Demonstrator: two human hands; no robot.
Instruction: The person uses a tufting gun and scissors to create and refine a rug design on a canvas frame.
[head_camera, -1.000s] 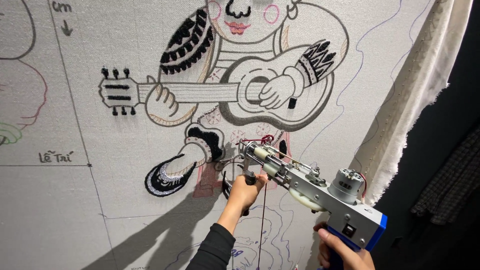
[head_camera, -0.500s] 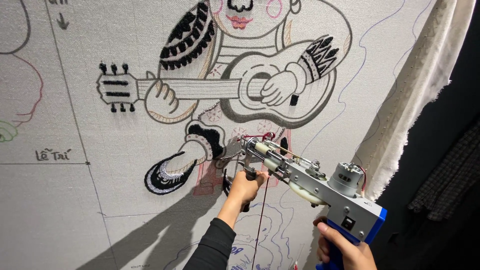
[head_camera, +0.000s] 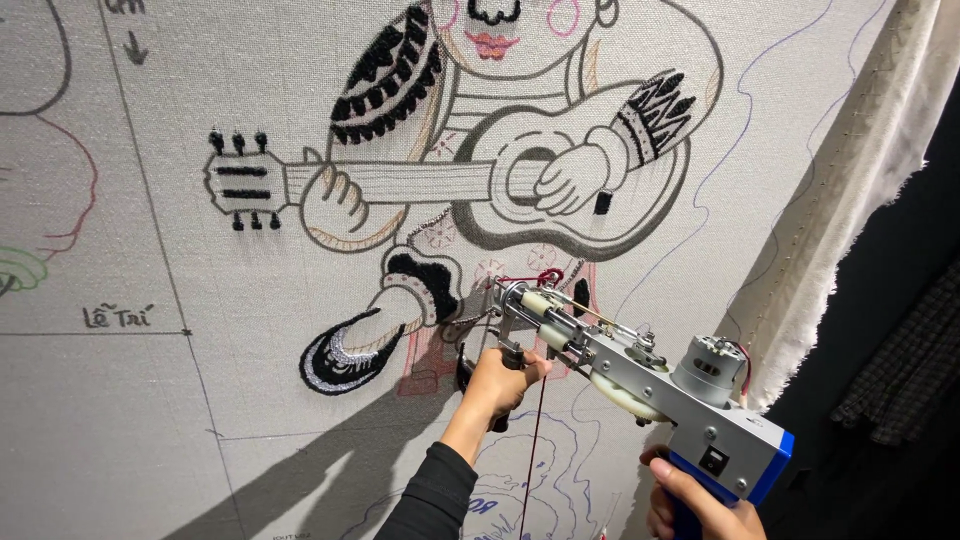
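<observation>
Tufting gun, lower centre-right of frame: silver metal body, blue grip, grey motor on top, red yarn threaded at the nose. Nose pressed against the pale cloth bearing a guitar-player drawing. Left hand clenched around the front handle. Right hand grasping the blue grip at bottom edge.

Left hand raised, fingers curled shut; right hand fisted low.
</observation>
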